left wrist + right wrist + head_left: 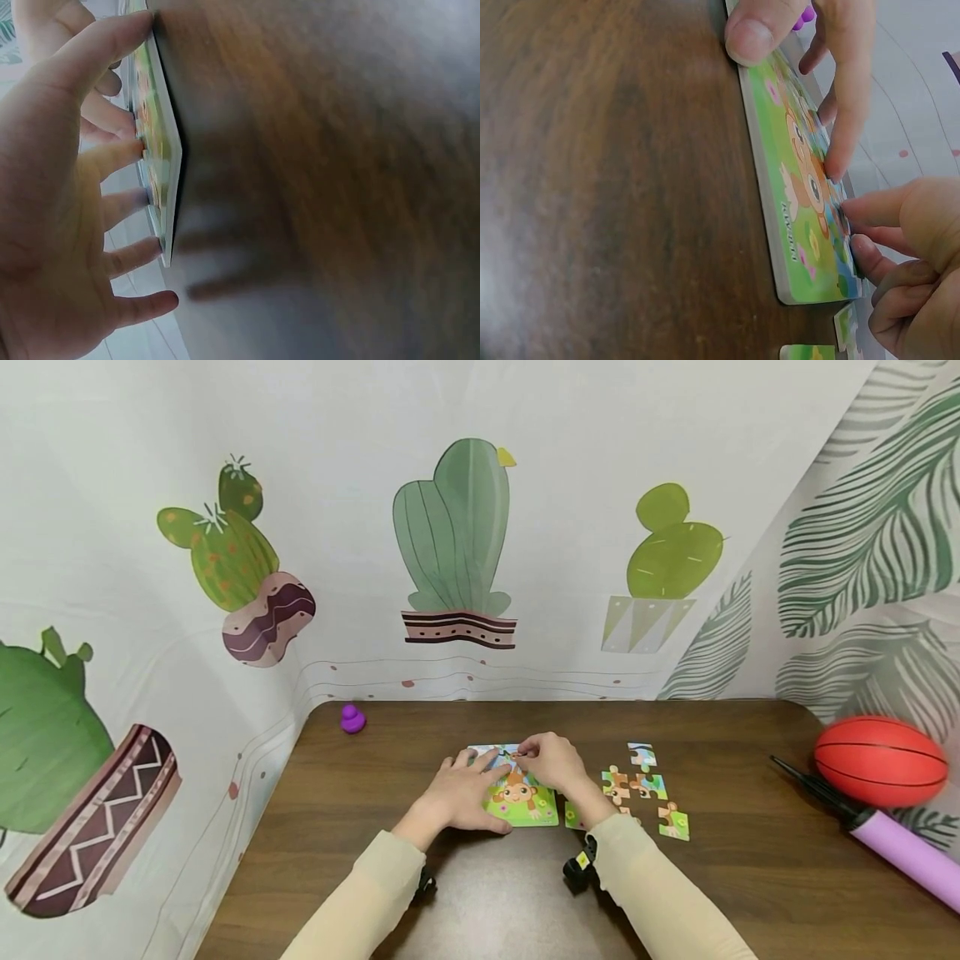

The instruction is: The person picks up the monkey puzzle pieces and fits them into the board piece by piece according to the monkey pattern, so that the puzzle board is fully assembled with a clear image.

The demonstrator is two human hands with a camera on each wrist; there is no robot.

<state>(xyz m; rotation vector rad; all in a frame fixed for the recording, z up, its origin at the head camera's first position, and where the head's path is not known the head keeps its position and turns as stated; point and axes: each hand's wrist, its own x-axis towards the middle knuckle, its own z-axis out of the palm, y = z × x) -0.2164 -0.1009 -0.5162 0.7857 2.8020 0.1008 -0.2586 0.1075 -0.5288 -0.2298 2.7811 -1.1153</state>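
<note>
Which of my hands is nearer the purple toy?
Left. The left hand, on the puzzle, lies right of the purple toy; the right hand, at the puzzle's far edge, is farther right.

We see a smooth wood-grain tabletop [360,785] with a soft sheen. The puzzle board [519,815] looks like printed card, smooth and faintly glossy, while the backdrop [341,527] looks like matt, creased cloth and the purple toy [352,720] smooth plastic.

Tabletop [322,827], left: broad lane between left hand [467,793] and purple toy [352,719]. Near side: free approach between sleeves [363,893] up to puzzle board [517,812]. Board top: obstructed by left hand and right hand [557,766]. Right: loose pieces [677,825], low, passable overhead. Far right: red ball [881,762]. Rear: patterned cloth [570,527], upright barrier.
</note>
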